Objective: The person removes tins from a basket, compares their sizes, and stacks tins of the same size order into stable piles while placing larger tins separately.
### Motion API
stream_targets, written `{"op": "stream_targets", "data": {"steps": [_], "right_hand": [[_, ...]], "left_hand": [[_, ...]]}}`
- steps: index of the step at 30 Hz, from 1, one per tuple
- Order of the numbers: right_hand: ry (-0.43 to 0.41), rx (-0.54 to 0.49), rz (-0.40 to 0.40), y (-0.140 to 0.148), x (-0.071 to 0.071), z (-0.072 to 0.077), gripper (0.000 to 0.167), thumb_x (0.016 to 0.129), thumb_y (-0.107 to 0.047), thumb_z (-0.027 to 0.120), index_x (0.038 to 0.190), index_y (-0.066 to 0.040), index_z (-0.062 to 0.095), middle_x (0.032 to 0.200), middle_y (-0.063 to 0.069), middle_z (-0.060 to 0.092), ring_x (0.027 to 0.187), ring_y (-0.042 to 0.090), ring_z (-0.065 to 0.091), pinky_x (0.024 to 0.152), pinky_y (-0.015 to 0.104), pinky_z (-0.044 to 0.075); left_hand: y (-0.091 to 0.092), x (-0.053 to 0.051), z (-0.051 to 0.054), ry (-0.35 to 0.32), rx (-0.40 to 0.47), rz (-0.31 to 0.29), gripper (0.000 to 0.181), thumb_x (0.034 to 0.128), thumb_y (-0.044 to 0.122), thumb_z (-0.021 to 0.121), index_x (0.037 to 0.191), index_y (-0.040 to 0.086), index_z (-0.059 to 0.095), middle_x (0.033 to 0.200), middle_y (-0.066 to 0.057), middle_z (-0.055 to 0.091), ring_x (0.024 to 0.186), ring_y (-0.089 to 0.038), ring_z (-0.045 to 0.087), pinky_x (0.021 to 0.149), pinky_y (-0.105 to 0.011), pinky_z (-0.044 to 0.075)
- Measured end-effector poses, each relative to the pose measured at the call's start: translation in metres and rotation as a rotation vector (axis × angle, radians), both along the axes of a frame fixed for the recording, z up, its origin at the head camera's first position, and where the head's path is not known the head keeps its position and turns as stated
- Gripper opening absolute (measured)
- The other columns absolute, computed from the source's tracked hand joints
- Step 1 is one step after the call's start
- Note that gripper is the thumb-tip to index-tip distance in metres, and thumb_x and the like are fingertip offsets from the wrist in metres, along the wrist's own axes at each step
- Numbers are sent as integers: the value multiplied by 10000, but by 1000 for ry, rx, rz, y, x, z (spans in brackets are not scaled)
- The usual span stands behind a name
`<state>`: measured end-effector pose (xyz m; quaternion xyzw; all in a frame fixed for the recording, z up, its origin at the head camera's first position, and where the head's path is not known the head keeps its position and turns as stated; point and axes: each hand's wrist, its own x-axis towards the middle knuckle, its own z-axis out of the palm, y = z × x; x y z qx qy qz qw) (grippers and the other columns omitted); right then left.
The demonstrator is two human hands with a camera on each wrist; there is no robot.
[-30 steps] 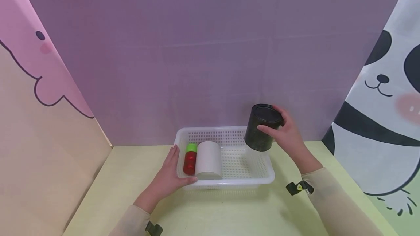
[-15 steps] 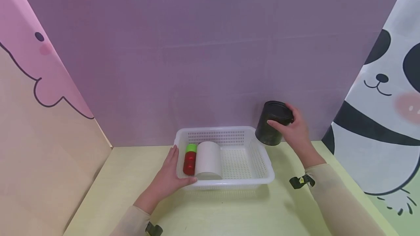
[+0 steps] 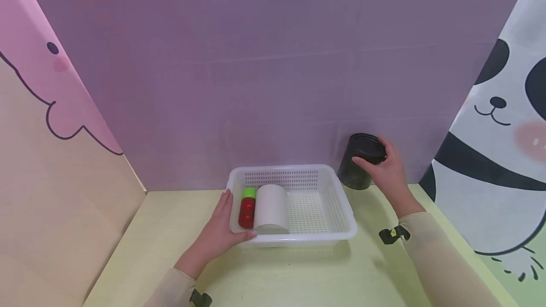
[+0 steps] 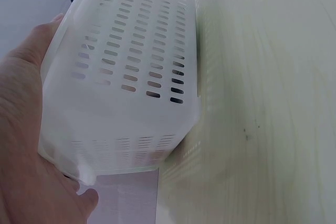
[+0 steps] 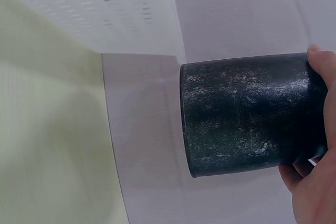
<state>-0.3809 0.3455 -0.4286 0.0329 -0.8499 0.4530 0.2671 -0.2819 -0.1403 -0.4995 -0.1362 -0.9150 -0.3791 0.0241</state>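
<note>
A white perforated plastic basket (image 3: 337, 236) stands on the pale table, with my left hand (image 3: 219, 231) gripping its front left corner. The thumb lies along the front rim and the fingers reach down the left side. Inside, a red bottle with a green cap (image 3: 247, 210) lies at the left, beside a white cylinder (image 3: 271, 207) on its side. My right hand (image 3: 386, 169) holds a black lidded can (image 3: 358, 169) near its top, just beyond the basket's back right corner. In the right wrist view, the can's base (image 5: 188, 121) hangs apart from the table.
A purple backdrop (image 3: 273, 70) rises behind the basket along the table's back edge. Side panels carry a pink cartoon figure (image 3: 55, 84) at left and a panda (image 3: 490, 155) at right. Bare table (image 3: 290, 278) lies in front of the basket.
My right hand has carried the black can from over the basket's right end to the right and beyond its rim, slowing lately. The left hand and basket have stayed put.
</note>
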Motion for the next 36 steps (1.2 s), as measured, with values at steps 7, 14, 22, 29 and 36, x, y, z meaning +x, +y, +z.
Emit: {"op": "stream_targets", "data": {"steps": [7,14,22,29,36], "right_hand": [[-11,62,1,4,-3,-7,1059,917,-371,937,1711,-11,336,1684,278,404,1552,498,381,1251,690,335],[-108,92,64,9,-8,-15,1093,925,-403,926,1715,3,289,1689,307,367,1544,525,370,1231,723,338],[-112,121,146,14,-17,-27,1054,907,-332,945,1674,49,332,1652,334,384,1523,540,381,1228,729,323],[-115,110,179,13,-21,-37,1047,899,-296,952,1651,89,335,1628,361,397,1515,546,385,1233,722,312],[-131,136,181,14,-21,-49,1052,892,-296,957,1650,89,337,1627,359,401,1512,544,394,1229,712,323]], "left_hand": [[0,-1,0,1,-5,-4,1379,825,607,934,1756,-12,126,1850,-183,60,1697,-412,96,1267,-665,316],[0,-1,1,-6,-10,-3,1379,821,603,937,1755,-11,129,1854,-165,54,1703,-390,77,1276,-657,301],[0,-1,3,-6,-18,8,1377,826,597,936,1757,-7,121,1853,-171,59,1699,-402,97,1275,-651,310],[0,-1,2,-10,-2,9,1376,829,591,937,1759,-3,116,1853,-169,50,1698,-409,91,1271,-657,313],[0,-3,-2,-4,6,4,1380,824,597,940,1757,-10,123,1851,-178,57,1694,-422,98,1265,-666,317]]}}
